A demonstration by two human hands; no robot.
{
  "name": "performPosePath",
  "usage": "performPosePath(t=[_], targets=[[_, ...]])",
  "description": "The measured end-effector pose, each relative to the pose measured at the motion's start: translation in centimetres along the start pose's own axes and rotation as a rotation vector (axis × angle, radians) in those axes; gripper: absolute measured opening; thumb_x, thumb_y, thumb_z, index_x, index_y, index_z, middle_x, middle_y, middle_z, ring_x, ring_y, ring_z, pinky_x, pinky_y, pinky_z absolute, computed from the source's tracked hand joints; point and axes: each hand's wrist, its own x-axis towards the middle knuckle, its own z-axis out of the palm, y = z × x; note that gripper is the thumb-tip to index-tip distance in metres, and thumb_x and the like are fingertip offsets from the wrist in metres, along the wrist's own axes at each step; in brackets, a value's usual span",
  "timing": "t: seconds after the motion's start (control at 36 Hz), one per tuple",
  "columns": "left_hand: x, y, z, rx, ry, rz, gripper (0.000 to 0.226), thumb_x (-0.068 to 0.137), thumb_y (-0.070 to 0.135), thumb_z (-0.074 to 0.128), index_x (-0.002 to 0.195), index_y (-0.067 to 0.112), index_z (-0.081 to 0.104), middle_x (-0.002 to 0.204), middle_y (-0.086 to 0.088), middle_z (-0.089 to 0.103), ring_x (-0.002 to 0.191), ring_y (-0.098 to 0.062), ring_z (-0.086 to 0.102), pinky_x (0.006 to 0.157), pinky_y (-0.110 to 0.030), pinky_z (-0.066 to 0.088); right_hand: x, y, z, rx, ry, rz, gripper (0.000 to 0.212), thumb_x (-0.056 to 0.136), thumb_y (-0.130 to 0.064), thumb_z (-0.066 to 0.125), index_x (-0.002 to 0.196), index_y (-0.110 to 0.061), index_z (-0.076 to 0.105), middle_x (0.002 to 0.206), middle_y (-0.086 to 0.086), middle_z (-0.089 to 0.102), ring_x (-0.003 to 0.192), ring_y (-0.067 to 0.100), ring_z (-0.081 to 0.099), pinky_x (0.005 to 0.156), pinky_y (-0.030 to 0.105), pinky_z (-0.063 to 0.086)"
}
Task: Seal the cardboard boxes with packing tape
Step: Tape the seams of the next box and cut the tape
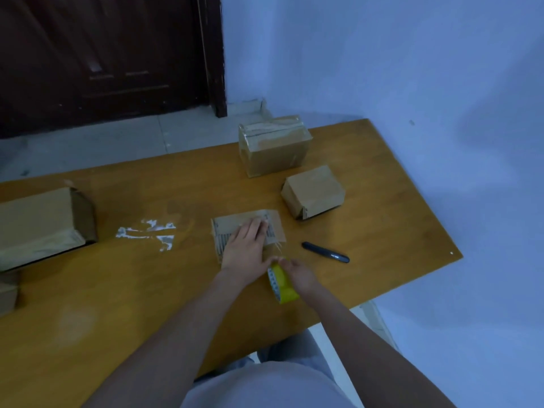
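A small flat cardboard box [248, 231], brown with striped print, lay on the wooden surface [176, 187], its long axis running left to right. The left hand [245, 248] pressed flat on its top, fingers straight and pointing far. Just near of the box, the right hand [300, 275] gripped a yellow tape roll [281, 282], standing on edge.

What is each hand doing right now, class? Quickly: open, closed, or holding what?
Left hand: open, fingers flat, pressing on the small cardboard box.
Right hand: closed on the yellow tape roll.
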Motion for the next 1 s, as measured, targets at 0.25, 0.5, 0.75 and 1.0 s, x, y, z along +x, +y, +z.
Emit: performPosePath(t=[0.25, 0.5, 0.75, 1.0], targets=[[-0.2, 0.2, 0.2, -0.018, -0.035, -0.010, 0.093, 0.090, 0.069, 0.032, 0.153, 0.013, -0.008, 0.160, -0.003, -0.006, 0.147, -0.022, -0.008, 0.118, -0.036, -0.004, 0.3, 0.7, 0.3, -0.147, -0.004, -0.018, 0.061, 0.099, -0.054, 0.021, 0.134, -0.009, 0.044, 0.133, 0.013, 0.050, 0.122, 0.030, 0.047, 0.099, 0.035, 0.036], [0.0, 0.4, -0.3, -0.002, -0.086, -0.013, 0.099, 0.087, 0.073, 0.033, 0.152, 0.013, -0.011, 0.160, -0.002, -0.009, 0.147, -0.022, -0.010, 0.117, -0.036, -0.007, 4.1, 3.0, -4.2, -0.412, 0.569, -0.031, 0.043, 0.094, -0.041, 0.052, 0.116, -0.005, 0.048, 0.122, 0.014, 0.045, 0.113, 0.032, 0.044, 0.093, 0.041, 0.039], [0.1, 0.3, -0.3, -0.021, -0.069, -0.007, 0.095, 0.088, 0.071, 0.036, 0.153, 0.019, -0.011, 0.159, -0.004, -0.004, 0.147, -0.024, -0.006, 0.118, -0.036, -0.003, 4.8, 6.4, -5.9, -0.933, 0.468, -0.167, 0.024, 0.101, -0.029, 0.035, 0.118, -0.016, 0.046, 0.122, 0.008, 0.043, 0.114, 0.027, 0.041, 0.095, 0.036, 0.036], [0.1, 0.4, -0.9, 0.024, -0.120, 0.006, 0.089, 0.089, 0.071, 0.032, 0.152, 0.027, -0.013, 0.159, -0.006, -0.009, 0.147, -0.027, -0.008, 0.118, -0.040, 0.001, 0.5, 5.1, -6.3, -0.675, 0.436, -0.550, 0.035, 0.099, -0.040, 0.037, 0.118, -0.023, 0.061, 0.091, -0.002, 0.053, 0.068, 0.017, 0.056, 0.050, 0.032, 0.043]])
